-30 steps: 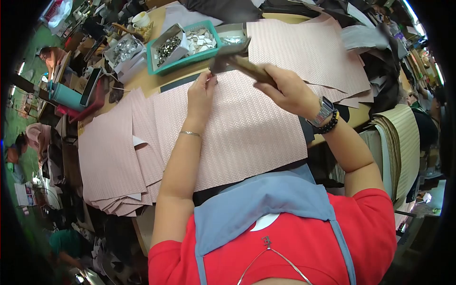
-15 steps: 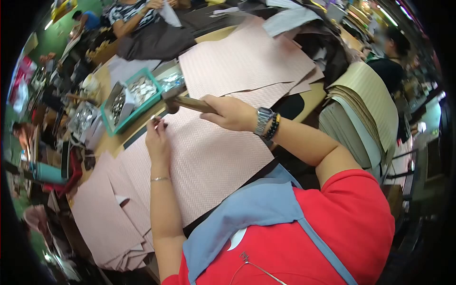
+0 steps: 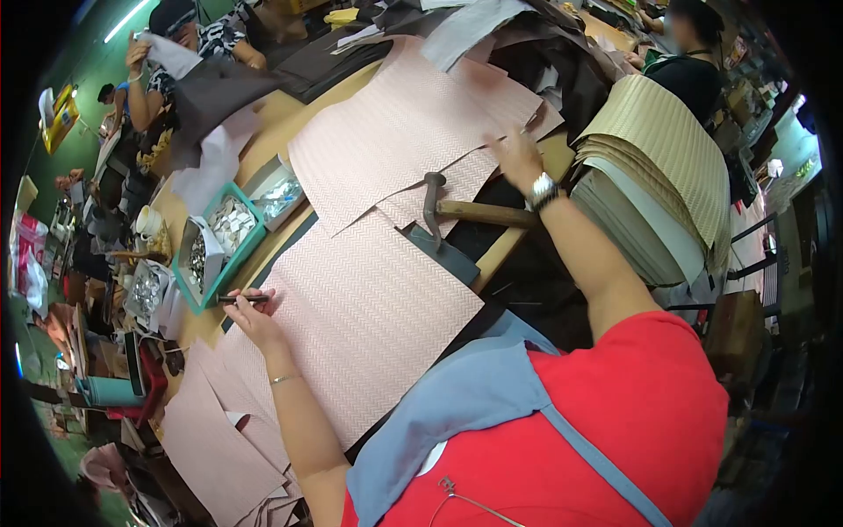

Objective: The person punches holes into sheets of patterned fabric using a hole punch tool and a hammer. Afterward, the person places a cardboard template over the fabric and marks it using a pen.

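Observation:
My left hand [image 3: 255, 321] is closed round a short dark punch [image 3: 243, 299], near the left edge of a pink herringbone-textured sheet [image 3: 378, 307]. The sheet lies flat in front of me, over a dark board. A hammer with a wooden handle [image 3: 483, 212] and a dark metal head rests just beyond the sheet's upper right corner. My right hand [image 3: 520, 162] is empty, slightly blurred with its fingers apart, over the right edge of a stack of pink sheets [image 3: 395, 132]. More pink sheets [image 3: 211, 430] are spread at the lower left.
A teal tray [image 3: 256, 234] holds small metal pieces, beside a box with a plastic bag [image 3: 279, 198]. Thick bundled sheets [image 3: 650, 158] stand on the right. Dark fabric [image 3: 334, 61] covers the far table. Other people work at the far left and far right.
My right hand has let go of the hammer, now lying on the table, and moved right to the sheet stack. My left hand, with the punch, has moved toward the sheet's left edge.

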Action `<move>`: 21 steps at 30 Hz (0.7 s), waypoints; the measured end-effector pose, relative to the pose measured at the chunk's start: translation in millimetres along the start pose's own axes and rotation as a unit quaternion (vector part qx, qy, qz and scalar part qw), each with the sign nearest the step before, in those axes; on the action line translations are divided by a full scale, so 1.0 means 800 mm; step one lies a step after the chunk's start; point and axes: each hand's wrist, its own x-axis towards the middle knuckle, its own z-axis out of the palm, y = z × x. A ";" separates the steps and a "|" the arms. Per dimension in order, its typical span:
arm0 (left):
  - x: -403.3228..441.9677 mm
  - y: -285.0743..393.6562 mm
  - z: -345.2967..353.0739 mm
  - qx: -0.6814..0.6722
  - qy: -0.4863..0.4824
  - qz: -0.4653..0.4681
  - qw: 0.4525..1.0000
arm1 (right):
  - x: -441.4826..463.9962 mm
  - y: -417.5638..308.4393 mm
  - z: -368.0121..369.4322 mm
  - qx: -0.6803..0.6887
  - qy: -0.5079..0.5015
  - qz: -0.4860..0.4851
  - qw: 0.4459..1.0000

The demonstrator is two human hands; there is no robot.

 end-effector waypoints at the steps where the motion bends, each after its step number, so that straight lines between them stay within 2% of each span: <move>1: 0.000 -0.002 0.000 -0.004 -0.011 0.000 1.000 | 0.035 0.026 0.023 0.008 0.117 0.057 0.992; 4: 0.003 -0.010 -0.003 0.011 -0.034 0.016 0.999 | 0.093 0.052 0.033 0.212 0.052 0.225 0.949; 7: 0.001 -0.004 0.002 0.029 -0.030 0.019 0.999 | 0.097 0.047 0.037 0.093 0.072 0.252 0.960; 10: -0.005 0.002 0.010 0.037 -0.023 0.020 0.999 | 0.087 0.066 0.039 0.180 0.074 0.165 0.967; 11: -0.005 0.001 0.010 0.045 -0.024 0.020 0.999 | 0.091 0.069 0.041 0.173 0.044 0.198 0.964; 14: -0.007 0.001 0.011 0.059 -0.023 0.024 0.998 | 0.106 0.081 0.040 0.269 0.143 0.127 0.944; 15: -0.008 0.002 0.012 0.062 -0.025 0.027 0.997 | 0.102 0.058 0.009 0.038 0.228 0.098 0.968; 18: -0.006 -0.001 0.012 0.072 -0.019 0.031 0.997 | 0.137 0.030 -0.022 -0.083 0.226 -0.131 0.962; 21: -0.005 -0.004 0.008 0.091 -0.019 0.035 0.995 | 0.206 0.011 -0.005 -0.293 0.134 -0.185 0.928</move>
